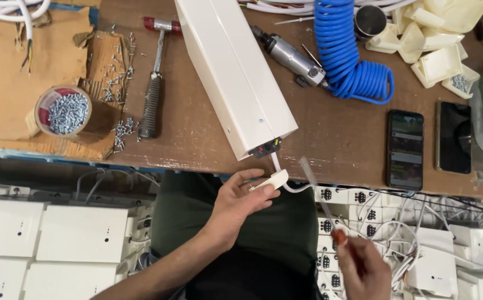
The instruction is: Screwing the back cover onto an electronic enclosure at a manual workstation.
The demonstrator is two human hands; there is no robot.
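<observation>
At a cluttered workbench (330,139), the left hand (241,203) pinches a small white plug (271,180) between thumb and fingers, just below the end of a long white box (233,69) — its cord runs up into it. The right hand (366,266) is closed around a screwdriver (322,203), tip raised beside the plug.

Worn brown wooden workbench (197,133), evenly lit

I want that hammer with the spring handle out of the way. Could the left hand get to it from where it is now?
Probably not freely: the left hand is pinching a small white plug piece below the white box. The hammer lies unobstructed on the table, beside loose screws.
</observation>
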